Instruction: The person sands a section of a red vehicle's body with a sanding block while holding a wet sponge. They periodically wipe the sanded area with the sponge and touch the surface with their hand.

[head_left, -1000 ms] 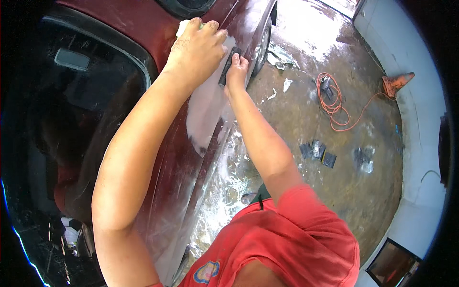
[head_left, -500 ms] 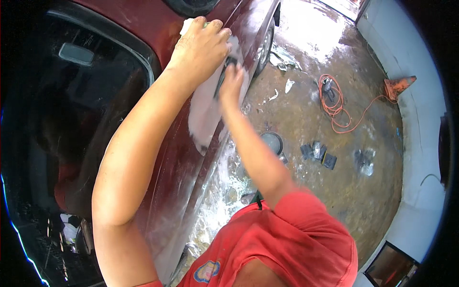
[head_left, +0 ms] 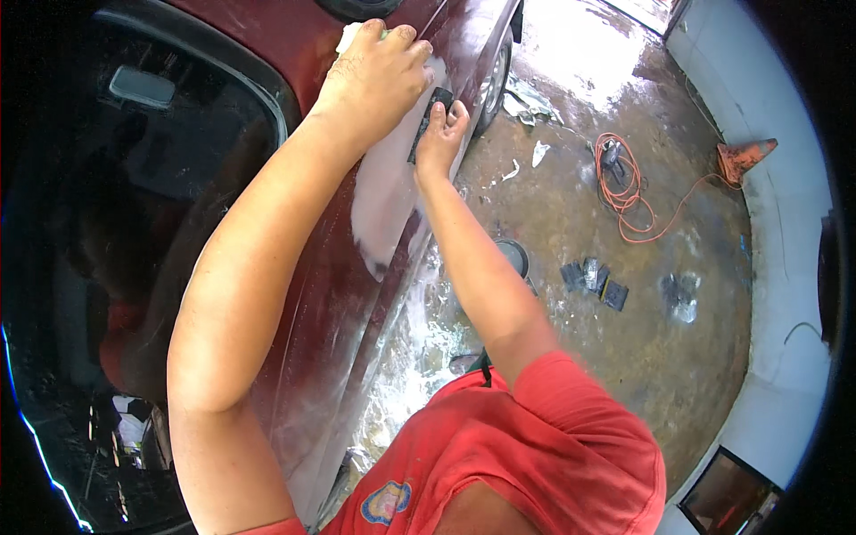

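A dark red car [head_left: 325, 294] with a pale grey filler patch [head_left: 379, 209] on its side panel lies in front of me. My left hand [head_left: 379, 71] is closed around a pale, whitish-green piece [head_left: 349, 37], perhaps a sponge or cloth; most of it is hidden under the fingers. Just below and to the right, my right hand [head_left: 440, 141] presses a flat black sanding block [head_left: 441, 95] against the patch. Its thumb lies along the near face of the block, which sticks out past the fingers on both ends.
Left of my arm is the car's dark window glass [head_left: 169, 223]. On the wet floor stand a round bucket [head_left: 512, 254] and several dark sheets [head_left: 613, 295]. Farther off lie a coiled orange cord [head_left: 615, 192] and an orange cone [head_left: 744, 160] by the white wall [head_left: 785, 160].
My right hand, blurred before, has shifted slightly up and right, and more of the black sanding block shows. My left hand stays in nearly the same place.
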### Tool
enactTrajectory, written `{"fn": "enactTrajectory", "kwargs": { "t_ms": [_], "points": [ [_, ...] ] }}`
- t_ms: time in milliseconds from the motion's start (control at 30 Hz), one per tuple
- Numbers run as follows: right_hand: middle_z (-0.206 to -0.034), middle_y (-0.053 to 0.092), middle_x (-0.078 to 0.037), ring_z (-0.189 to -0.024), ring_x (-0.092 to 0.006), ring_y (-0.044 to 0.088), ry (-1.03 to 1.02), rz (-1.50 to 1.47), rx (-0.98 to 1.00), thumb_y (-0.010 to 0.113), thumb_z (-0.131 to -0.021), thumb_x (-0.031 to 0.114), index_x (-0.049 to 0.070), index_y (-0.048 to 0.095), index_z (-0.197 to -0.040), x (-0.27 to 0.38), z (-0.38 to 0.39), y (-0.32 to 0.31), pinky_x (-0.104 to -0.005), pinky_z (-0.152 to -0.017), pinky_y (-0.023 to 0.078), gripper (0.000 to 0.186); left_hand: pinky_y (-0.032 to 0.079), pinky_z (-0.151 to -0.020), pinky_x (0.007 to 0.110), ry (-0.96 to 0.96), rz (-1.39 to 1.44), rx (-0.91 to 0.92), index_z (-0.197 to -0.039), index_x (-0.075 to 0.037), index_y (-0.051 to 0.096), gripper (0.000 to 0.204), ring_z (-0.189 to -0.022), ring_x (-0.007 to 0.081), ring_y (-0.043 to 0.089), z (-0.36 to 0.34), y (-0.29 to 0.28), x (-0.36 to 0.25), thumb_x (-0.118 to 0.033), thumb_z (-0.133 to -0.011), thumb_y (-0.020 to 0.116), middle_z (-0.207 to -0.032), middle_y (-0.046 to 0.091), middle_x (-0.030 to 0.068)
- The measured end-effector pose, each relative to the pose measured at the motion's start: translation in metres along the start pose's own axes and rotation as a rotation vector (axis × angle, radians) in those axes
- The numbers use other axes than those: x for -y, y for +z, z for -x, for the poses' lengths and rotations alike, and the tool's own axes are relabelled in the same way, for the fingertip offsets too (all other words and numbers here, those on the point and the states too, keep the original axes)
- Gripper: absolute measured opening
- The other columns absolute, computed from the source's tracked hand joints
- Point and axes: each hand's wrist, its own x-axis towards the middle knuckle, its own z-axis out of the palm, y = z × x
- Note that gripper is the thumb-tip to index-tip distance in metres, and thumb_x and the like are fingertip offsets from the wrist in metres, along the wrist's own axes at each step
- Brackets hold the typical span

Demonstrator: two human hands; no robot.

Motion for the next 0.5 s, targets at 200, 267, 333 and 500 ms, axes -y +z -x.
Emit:
{"fn": "enactTrajectory", "kwargs": {
  "t_ms": [200,267,333,500],
  "points": [
    [-0.153,0.046,-0.023,-0.141,-0.0294,0.046,-0.023,0.071,0.153,0.057,-0.105,0.022,0.003,0.026,-0.16,-0.01,-0.011,-0.015,-0.0364,-0.116,0.035,0.066,0.044,-0.099,0.039,-0.002,0.02,0.013,-0.1,-0.018,0.075,0.018,-0.116,0.0193,0.058,-0.004,-0.005,-0.002,-0.019,-0.086,0.065,-0.114,0.065,-0.0006],
    [-0.156,0.042,-0.024,-0.145,-0.0311,0.041,-0.009,-0.031,0.16,0.055,-0.106,0.021,0.001,0.027,-0.159,-0.006,-0.011,-0.017,-0.0369,-0.118,0.032,0.063,0.044,-0.099,0.039,-0.002,0.027,0.003,-0.1,-0.018,0.075,0.018,-0.116,0.0194,0.058,-0.006,-0.005,-0.002,-0.019,-0.085,0.065,-0.114,0.065,-0.0005],
    [-0.16,0.037,-0.024,-0.148,-0.0329,0.037,0.012,-0.135,0.172,0.053,-0.107,0.019,-0.001,0.028,-0.158,0.0,-0.001,-0.015,-0.0373,-0.119,0.03,0.06,0.044,-0.1,0.039,-0.003,0.031,0.002,-0.099,-0.018,0.075,0.018,-0.116,0.0194,0.058,-0.003,-0.003,-0.001,-0.018,-0.085,0.065,-0.114,0.065,-0.0004],
    [-0.165,0.018,-0.03,-0.155,-0.038,0.017,-0.271,0.37,0.328,0.042,-0.11,0.015,-0.002,0.026,-0.159,0.01,0.148,-0.039,-0.0432,-0.125,0.019,0.054,0.044,-0.101,0.04,-0.003,0.054,-0.019,-0.097,-0.018,0.076,0.016,-0.115,0.0194,0.058,-0.001,0.0,-0.001,-0.018,-0.084,0.066,-0.115,0.066,0.0003]
  ]
}}
